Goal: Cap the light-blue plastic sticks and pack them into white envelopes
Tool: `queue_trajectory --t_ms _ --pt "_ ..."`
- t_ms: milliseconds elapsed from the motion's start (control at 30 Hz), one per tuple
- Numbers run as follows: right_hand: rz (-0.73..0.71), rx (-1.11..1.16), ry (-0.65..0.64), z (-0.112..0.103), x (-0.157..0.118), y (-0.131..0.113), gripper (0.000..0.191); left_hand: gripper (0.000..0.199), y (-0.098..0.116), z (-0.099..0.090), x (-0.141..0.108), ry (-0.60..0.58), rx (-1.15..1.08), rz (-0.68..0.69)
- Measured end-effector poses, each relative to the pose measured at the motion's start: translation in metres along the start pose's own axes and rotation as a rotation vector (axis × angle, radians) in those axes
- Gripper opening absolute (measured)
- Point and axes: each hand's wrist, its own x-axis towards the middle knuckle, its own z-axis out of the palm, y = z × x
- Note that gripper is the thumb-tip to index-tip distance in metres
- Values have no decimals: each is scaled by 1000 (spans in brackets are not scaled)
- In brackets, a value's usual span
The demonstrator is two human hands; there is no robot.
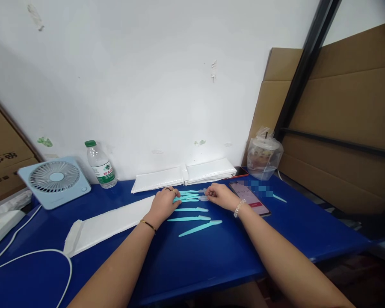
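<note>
Several turquoise eyebrow razors [189, 198] lie close together on the blue table, their handles running under my left hand [164, 203]. That hand is closed around the handle ends, with the thumb along the near side. Clear blade covers [202, 198] sit at the right ends of this group. My right hand [220, 196] is beside them, fingers curled and tips pinched at the covers; what is between the fingertips is hidden. Nearer to me, separate razors lie apart: one [192, 210] by my left thumb, another [189, 218] below it, and a slanted one [200, 228] closest.
A white padded mailer [109, 224] lies left of my hands, and more mailers [208, 170] lie along the wall. A lit phone [250, 199] is by my right wrist, with a bagged drink cup [263, 156] behind. A blue fan [55, 182] and water bottle [101, 167] stand left.
</note>
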Motion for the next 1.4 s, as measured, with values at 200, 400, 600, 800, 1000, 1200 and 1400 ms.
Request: queue_trajectory --t_ms 200,400,600,800,1000,1200,1400 --pt "-49 -39 -70 11 1 -5 3 13 -4 4 2 -88 -54 -40" --pt "-16 -77 -117 8 -2 -6 3 11 -5 2 1 -98 -126 -56" --pt "-17 -60 -74 6 -3 -5 6 12 -7 1 1 -109 -219 -50" --pt "62 68 -35 0 -2 -4 9 18 -8 0 0 -134 -309 -81" --pt "146 250 4 0 1 -2 10 18 -9 -1 0 -132 -332 -71" --pt "80 308 -3 8 3 3 14 17 -9 -2 1 -132 -319 -63" --pt "33 354 -82 9 0 -11 14 19 -6 -1 1 -162 -361 -6"
